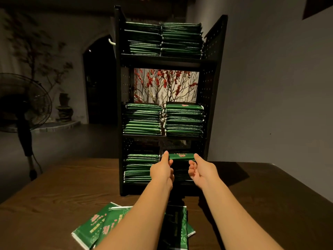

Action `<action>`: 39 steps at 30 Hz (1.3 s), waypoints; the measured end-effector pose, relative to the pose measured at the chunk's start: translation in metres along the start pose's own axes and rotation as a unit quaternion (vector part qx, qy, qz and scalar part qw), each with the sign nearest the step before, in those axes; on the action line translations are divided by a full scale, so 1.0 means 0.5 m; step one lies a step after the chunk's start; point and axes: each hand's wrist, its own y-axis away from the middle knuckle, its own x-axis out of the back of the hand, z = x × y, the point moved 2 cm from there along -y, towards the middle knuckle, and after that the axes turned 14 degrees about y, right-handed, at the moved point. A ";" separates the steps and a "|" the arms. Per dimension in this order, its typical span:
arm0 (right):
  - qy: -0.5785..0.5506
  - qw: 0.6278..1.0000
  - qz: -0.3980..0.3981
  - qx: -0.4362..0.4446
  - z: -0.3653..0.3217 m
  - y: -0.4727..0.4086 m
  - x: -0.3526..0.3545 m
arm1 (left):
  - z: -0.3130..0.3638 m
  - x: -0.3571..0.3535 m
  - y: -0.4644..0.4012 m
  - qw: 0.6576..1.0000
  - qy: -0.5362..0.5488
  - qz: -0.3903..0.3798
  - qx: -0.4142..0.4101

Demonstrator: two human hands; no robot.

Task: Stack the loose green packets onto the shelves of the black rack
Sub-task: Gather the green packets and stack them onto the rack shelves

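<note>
Hands are steadying a green packet point(181, 156) at the bottom shelf's right stack in the black rack point(212, 73) — left hand point(162, 169) pinching its left end, right hand point(202, 170) pinching the right end, fingers curled. Its long axis is running side to side, straight ahead. Loose packets point(93, 226) are lying on the bench point(54, 186) — nearer the left arm.

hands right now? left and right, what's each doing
Left hand: pinching the left end of a green packet at the bottom shelf.
Right hand: gripping the same packet's right end.
</note>
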 end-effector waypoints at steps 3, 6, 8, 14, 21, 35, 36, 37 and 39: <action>-0.014 1.000 0.005 0.002 0.003 0.002 0.004 | -0.003 0.003 0.002 1.000 0.022 -0.007 0.000; -0.046 0.999 0.001 0.000 0.008 0.008 0.006 | -0.003 0.005 0.004 1.000 0.021 -0.005 -0.006; -0.063 0.998 -0.006 -0.003 0.011 0.014 0.005 | -0.003 0.004 0.004 1.000 0.022 -0.007 -0.009; -0.072 0.997 -0.028 0.002 0.015 0.031 0.002 | -0.007 0.007 0.009 0.999 0.044 -0.021 0.008; -0.079 0.996 -0.039 0.017 0.008 0.041 0.009 | 0.002 0.017 0.023 0.999 0.006 -0.046 0.022; 0.328 0.923 -0.037 0.198 0.101 0.136 -0.004 | 0.015 0.133 0.081 0.890 -0.371 -0.192 -0.181; 0.346 0.914 -0.038 0.207 0.106 0.141 -0.007 | 0.015 0.143 0.085 0.879 -0.391 -0.194 -0.193; 0.360 0.907 -0.042 0.214 0.114 0.150 -0.012 | 0.016 0.156 0.088 0.869 -0.407 -0.195 -0.201; 0.381 0.895 -0.051 0.225 0.126 0.166 -0.018 | 0.020 0.178 0.096 0.855 -0.427 -0.206 -0.208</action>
